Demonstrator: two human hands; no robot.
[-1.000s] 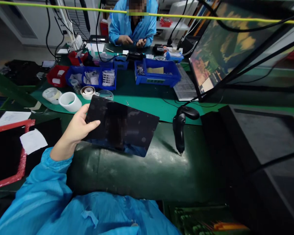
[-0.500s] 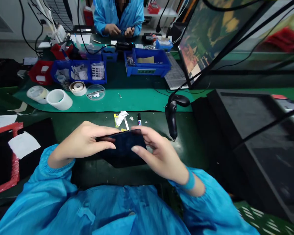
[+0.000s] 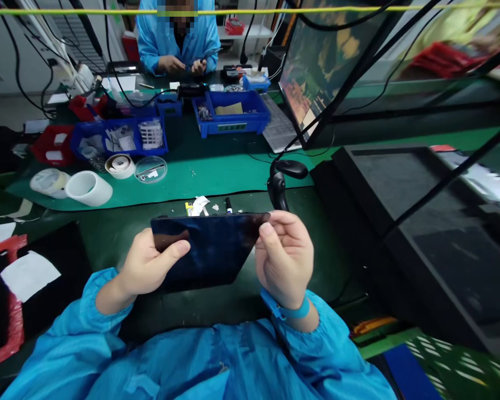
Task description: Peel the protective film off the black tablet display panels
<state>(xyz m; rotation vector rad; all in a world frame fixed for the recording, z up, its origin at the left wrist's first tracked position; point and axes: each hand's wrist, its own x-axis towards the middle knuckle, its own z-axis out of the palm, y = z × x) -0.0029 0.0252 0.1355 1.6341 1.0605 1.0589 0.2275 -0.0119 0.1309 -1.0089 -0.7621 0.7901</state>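
I hold a dark glossy tablet-like panel (image 3: 212, 247) in front of me above the dark green bench, its face tilted toward me. My left hand (image 3: 148, 269) grips its left edge with the thumb lying across the face. At the panel's upper right corner, my right hand (image 3: 284, 256) is closed, fingers curled and thumb pressed on the corner. A blue strap circles my right wrist. Both sleeves are blue.
A black electric screwdriver (image 3: 278, 183) hangs just beyond the panel, with a marker (image 3: 228, 204) and paper scraps (image 3: 199, 204). Tape rolls (image 3: 88, 188), blue bins (image 3: 233, 113), a monitor (image 3: 320, 61) and a black tray (image 3: 404, 183) surround them. A person in blue (image 3: 177, 39) works opposite.
The panel went from my left hand alone, held out flat, to both hands. It has since turned up so its face shows, and my right hand shifted to its right corner.
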